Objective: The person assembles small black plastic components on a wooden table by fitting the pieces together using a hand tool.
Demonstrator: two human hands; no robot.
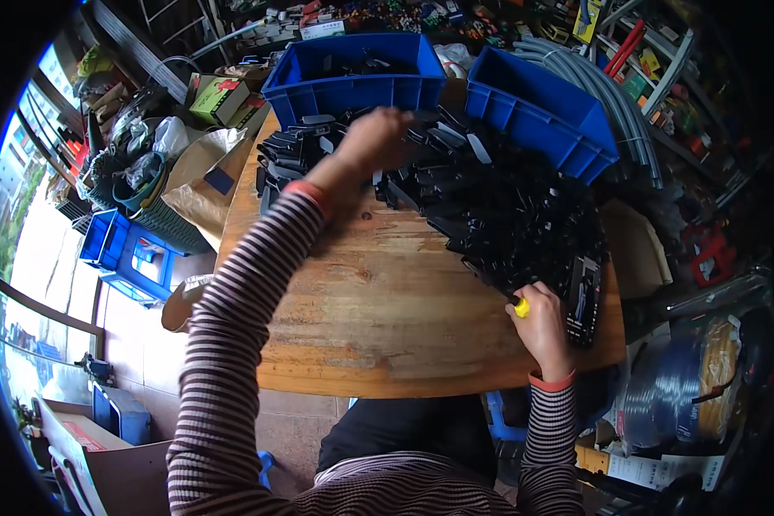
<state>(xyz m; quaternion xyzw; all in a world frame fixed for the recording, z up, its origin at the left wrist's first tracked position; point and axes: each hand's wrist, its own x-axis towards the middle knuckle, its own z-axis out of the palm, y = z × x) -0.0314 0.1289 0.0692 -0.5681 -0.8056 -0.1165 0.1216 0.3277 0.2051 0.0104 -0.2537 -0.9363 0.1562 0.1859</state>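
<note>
Flat black plastic pieces [447,202]: ten to four o'clock on brown wooden table [361,318]. Likely light, stiff, slippery; pinch edges. Left hand [372,142], eleven o'clock, blurred: can't tell grip. Right hand [542,321], four o'clock: curled round yellow-ended tool [522,307].

2 hnds [374,138] [540,322] | 2 blu bins [344,97] [533,133] @ 1 tbl [361,292] | blk pcs [512,206]: many
</note>
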